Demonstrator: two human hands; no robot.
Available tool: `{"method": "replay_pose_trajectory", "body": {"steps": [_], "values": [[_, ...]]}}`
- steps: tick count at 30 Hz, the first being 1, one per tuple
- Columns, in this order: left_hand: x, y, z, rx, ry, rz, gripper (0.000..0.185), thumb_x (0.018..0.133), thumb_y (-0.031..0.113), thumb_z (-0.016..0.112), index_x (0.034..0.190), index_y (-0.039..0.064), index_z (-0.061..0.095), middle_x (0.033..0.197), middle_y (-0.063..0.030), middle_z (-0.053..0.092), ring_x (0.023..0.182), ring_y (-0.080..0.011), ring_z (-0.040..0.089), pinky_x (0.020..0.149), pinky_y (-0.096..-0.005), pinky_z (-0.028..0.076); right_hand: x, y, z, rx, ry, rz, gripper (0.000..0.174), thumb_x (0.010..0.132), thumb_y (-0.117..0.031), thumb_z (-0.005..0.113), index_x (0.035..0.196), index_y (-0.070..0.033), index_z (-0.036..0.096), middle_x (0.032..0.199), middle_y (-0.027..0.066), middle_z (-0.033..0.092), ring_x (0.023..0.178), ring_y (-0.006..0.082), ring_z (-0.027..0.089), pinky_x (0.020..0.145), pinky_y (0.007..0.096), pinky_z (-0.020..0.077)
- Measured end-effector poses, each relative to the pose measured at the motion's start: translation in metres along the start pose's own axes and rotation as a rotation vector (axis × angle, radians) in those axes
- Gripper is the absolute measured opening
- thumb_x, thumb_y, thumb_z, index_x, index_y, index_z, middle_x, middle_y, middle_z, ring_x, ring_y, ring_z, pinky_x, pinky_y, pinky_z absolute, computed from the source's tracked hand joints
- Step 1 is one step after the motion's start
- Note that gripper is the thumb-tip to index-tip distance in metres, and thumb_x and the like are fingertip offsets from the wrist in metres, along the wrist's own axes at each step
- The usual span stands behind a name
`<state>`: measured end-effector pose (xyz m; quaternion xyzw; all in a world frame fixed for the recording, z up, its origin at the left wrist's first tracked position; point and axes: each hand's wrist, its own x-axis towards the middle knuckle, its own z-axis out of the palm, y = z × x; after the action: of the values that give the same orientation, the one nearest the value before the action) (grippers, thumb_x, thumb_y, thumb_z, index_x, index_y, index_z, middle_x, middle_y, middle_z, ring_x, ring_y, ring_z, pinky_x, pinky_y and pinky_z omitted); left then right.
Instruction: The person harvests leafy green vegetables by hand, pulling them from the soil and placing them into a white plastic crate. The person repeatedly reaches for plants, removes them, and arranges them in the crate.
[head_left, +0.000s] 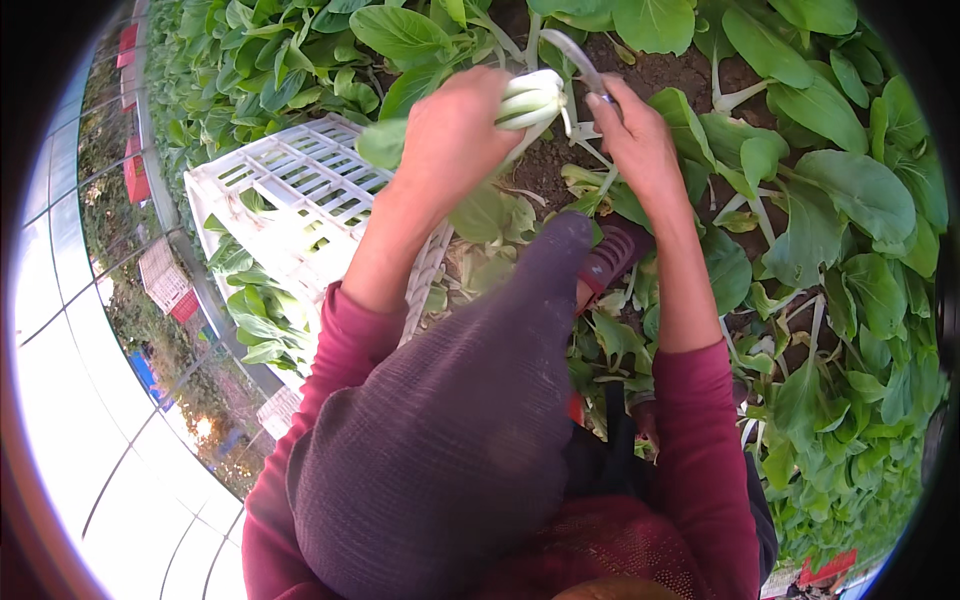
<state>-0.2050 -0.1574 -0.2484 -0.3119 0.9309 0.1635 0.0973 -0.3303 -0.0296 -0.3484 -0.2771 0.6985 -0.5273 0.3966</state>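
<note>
My left hand (457, 135) is wrapped around a head of bok choy (531, 101), its pale cut base turned to the right. Motion blurs this hand and the leaves behind it. In my right hand (637, 135) is a knife with a curved blade (574, 54), gripped by the handle, the blade pointing up and left. The blade sits just above and right of the bok choy base, apart from it. Under both hands are brown soil (547, 176) and loose yellowing leaves (487, 217).
A white slatted plastic crate (281, 169) lies to the left with leafy greens (262, 322) inside. Growing bok choy plants (855, 187) fill the right side and the far left. My knee (525, 277) and shoe (611, 259) are below the hands. Red crates (136, 169) stand beyond a path.
</note>
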Motion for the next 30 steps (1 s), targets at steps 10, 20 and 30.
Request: {"method": "replay_pose_trajectory", "body": {"steps": [10, 20, 30], "values": [[0.028, -0.081, 0.062, 0.514, 0.125, -0.135, 0.029, 0.062, 0.008, 0.075, 0.088, 0.000, 0.064, 0.129, -0.0201, 0.055, 0.109, -0.0346, 0.056, 0.088, -0.0399, 0.051, 0.062, 0.034, 0.057, -0.369, 0.024, 0.021, 0.039, 0.091, -0.029, 0.054, 0.129, -0.018, 0.055, 0.099, 0.0183, 0.067, 0.091, 0.0373, 0.063, 0.080, 0.0464, 0.0491], [0.022, -0.085, 0.078, 0.534, 0.190, -0.104, 0.024, 0.067, 0.008, 0.066, 0.089, -0.001, 0.064, 0.117, -0.0195, 0.060, 0.100, -0.0327, 0.056, 0.080, -0.0389, 0.049, 0.070, 0.042, 0.080, -0.462, -0.141, -0.084, 0.050, 0.094, -0.025, 0.052, 0.142, -0.033, 0.039, 0.103, 0.0195, 0.065, 0.090, 0.0400, 0.062, 0.079, 0.0476, 0.0493], [0.023, -0.077, 0.074, 0.476, 0.167, -0.167, 0.025, 0.065, 0.010, 0.070, 0.086, 0.001, 0.063, 0.097, -0.0149, 0.064, 0.092, -0.0334, 0.057, 0.079, -0.0416, 0.049, 0.088, 0.021, 0.087, -0.536, -0.422, 0.082, 0.050, 0.092, -0.029, 0.051, 0.142, -0.025, 0.041, 0.123, 0.0180, 0.058, 0.112, 0.0365, 0.056, 0.094, 0.0452, 0.0446]]}}
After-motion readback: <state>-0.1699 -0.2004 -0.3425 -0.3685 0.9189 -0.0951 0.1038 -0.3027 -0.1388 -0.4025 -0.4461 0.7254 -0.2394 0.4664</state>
